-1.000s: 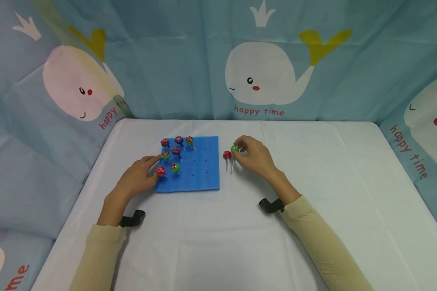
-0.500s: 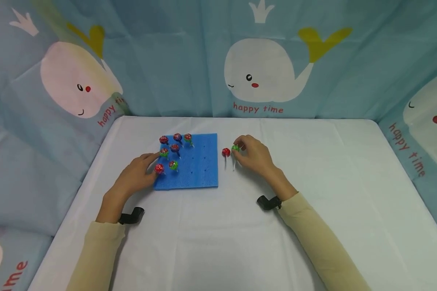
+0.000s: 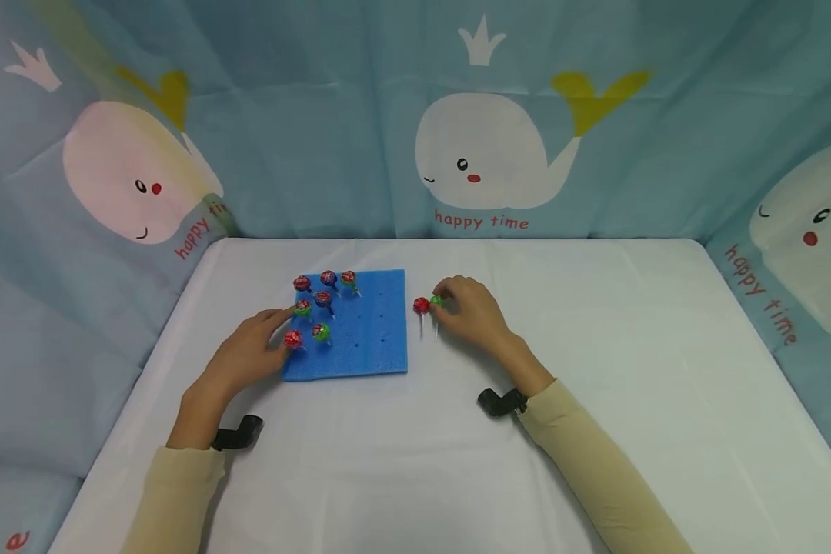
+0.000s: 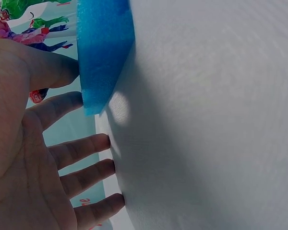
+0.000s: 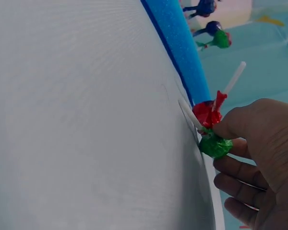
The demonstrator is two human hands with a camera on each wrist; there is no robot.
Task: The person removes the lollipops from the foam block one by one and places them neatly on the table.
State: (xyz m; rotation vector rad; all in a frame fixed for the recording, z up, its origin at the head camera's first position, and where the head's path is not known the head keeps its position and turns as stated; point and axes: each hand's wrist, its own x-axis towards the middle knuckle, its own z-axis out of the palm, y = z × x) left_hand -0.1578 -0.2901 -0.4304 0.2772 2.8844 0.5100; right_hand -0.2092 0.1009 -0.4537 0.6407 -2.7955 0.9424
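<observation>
In the head view, a blue foam board (image 3: 381, 354) lies on the white table, with several wrapped lollipops standing in its left part. My left hand (image 3: 245, 352) is at the board's left edge; its thumb and index fingertip touch the foam, and the other fingers are spread with tips on the table in the left wrist view. Right of the board, my right hand (image 3: 472, 312) pinches a green-wrapped lollipop (image 5: 215, 145) by its head between thumb and index finger. A red-wrapped lollipop (image 5: 204, 114) lies right beside it, its stick pointing toward me in the head view.
Small dark holes show in the right part of the board. A light blue curtain (image 3: 318, 169) with printed whales hangs behind and along the sides of the table (image 3: 595, 323). Each wrist wears a black camera mount (image 3: 502, 402).
The whole head view has shifted slightly. Both hands keep their places at the board and at the green lollipop, which has moved a little closer to the red one.
</observation>
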